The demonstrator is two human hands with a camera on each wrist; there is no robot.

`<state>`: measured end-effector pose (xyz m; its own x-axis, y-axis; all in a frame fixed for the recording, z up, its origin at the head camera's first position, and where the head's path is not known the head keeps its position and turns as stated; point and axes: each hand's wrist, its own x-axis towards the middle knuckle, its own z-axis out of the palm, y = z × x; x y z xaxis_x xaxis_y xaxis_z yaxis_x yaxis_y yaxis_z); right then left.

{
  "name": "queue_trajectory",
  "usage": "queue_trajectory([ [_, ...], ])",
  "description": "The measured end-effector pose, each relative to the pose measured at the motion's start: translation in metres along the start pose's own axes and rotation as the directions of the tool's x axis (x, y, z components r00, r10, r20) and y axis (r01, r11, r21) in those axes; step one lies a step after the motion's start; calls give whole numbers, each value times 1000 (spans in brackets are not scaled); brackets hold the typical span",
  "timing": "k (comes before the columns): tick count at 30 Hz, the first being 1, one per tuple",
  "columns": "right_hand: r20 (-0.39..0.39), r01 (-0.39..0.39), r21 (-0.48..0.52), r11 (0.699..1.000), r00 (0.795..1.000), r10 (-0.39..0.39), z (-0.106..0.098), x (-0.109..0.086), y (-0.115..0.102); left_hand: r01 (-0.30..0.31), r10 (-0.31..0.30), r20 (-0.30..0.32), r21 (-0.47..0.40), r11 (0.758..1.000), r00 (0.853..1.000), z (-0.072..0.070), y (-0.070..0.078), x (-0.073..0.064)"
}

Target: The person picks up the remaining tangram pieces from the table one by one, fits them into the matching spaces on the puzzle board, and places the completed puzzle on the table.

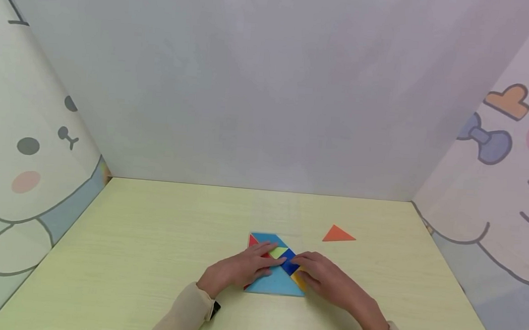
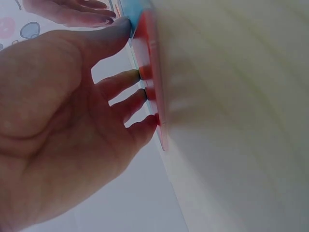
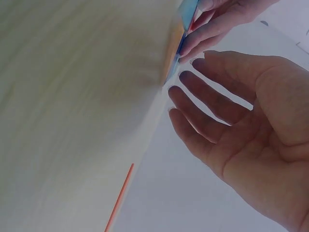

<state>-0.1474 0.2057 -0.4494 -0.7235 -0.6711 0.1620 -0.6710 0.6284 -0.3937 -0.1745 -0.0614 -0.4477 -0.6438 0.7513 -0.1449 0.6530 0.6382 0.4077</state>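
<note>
Flat tangram pieces lie fitted together on the table. A large light blue triangle (image 1: 275, 284) is at the near side, and another light blue piece (image 1: 264, 237) is at the far side. Along the left runs a red piece (image 1: 253, 240), partly covered by my left hand (image 1: 237, 270). That hand rests spread fingertips on the pieces, its index finger reaching the dark blue piece (image 1: 289, 267) beside a lime green one (image 1: 278, 252). My right hand (image 1: 330, 281) hovers its loosely bent fingers at the right edge, over the dark blue piece and a yellow piece (image 1: 300, 281).
A loose orange triangle (image 1: 338, 234) lies on the pale wood table (image 1: 174, 230), right of the pieces and farther back. A grey-white panel (image 1: 269, 94) stands behind the table. Cartoon-printed panels flank both sides.
</note>
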Motion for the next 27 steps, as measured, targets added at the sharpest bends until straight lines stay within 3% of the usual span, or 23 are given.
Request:
queue_trajectory([
  [19,-86,-93,-34,995,992,89,-3,-7,13,-31,31,2,27,999,1000,2,-1,-1],
  [27,-125,-139,-52,989,983,132,-7,-10,20,-15,15,12,16,1000,1000,-1,1,-2],
])
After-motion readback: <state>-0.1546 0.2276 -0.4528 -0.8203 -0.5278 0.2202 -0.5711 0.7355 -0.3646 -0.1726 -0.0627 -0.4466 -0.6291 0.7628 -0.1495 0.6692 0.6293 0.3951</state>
